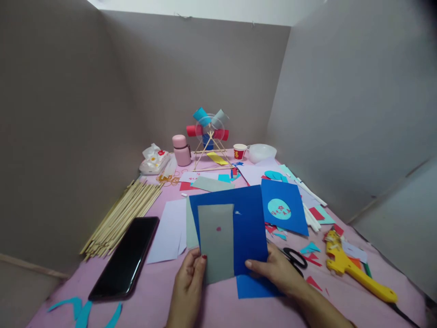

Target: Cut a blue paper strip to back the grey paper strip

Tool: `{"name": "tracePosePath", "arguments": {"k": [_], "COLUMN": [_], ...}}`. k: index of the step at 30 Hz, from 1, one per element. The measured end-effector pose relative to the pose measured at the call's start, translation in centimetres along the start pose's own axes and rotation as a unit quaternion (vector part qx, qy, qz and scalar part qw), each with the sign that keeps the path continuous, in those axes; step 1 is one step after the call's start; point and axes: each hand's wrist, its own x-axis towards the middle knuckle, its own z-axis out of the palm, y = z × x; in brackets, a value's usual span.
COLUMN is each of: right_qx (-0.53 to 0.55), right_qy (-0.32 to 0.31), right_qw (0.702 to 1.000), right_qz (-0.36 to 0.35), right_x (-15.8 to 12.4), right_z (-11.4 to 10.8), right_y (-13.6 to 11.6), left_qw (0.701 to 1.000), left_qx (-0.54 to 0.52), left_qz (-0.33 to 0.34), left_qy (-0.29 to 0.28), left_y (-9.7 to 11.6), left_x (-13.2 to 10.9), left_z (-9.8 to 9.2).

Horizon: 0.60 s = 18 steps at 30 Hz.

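A blue sheet of card (249, 232) is held up over the table between both hands, with a smaller grey paper rectangle (216, 255) lying against its left part. My left hand (189, 278) pinches the lower left edge of the grey paper. On the right, my right hand (273, 269) grips the blue card, thumb across its front. Beneath it, another blue piece (256, 288) lies on the table. Black-handled scissors (296, 258) rest just beyond my right hand, partly hidden. A second blue card (295, 196) bearing a light-blue circle (279, 208) lies behind to the right.
A stick-built wheel model (210, 136) stands at the back, beside a pink bottle (182, 152), a red cup (239, 152) and a translucent bowl (261, 152). Wooden sticks (126, 214) and a phone (126, 257) lie left. A yellow glue gun (355, 273) lies right among paper scraps.
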Motion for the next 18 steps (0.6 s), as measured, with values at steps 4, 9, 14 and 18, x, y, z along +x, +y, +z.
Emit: {"name": "tracePosePath", "arguments": {"k": [4, 9, 14, 18], "right_qx": [-0.028, -0.037, 0.033, 0.126], "right_qy": [-0.045, -0.047, 0.005, 0.035], "right_qw": [0.999, 0.998, 0.999, 0.991], "right_qz": [-0.010, -0.021, -0.003, -0.025], "right_x": [-0.1, -0.2, -0.3, -0.4], "right_z": [-0.2, -0.2, 0.1, 1.9], "right_y": [-0.3, -0.5, 0.0, 0.9], "left_qw": [1.000, 0.999, 0.998, 0.990], "left_qx": [0.022, 0.010, -0.054, -0.134], "left_qz": [-0.002, -0.014, -0.027, -0.025], "left_qy": [-0.021, -0.029, -0.003, 0.038], "left_y": [-0.5, -0.6, 0.0, 0.5], "left_x": [-0.2, -0.3, -0.4, -0.6], "left_z": [-0.9, -1.0, -0.6, 0.7]}}
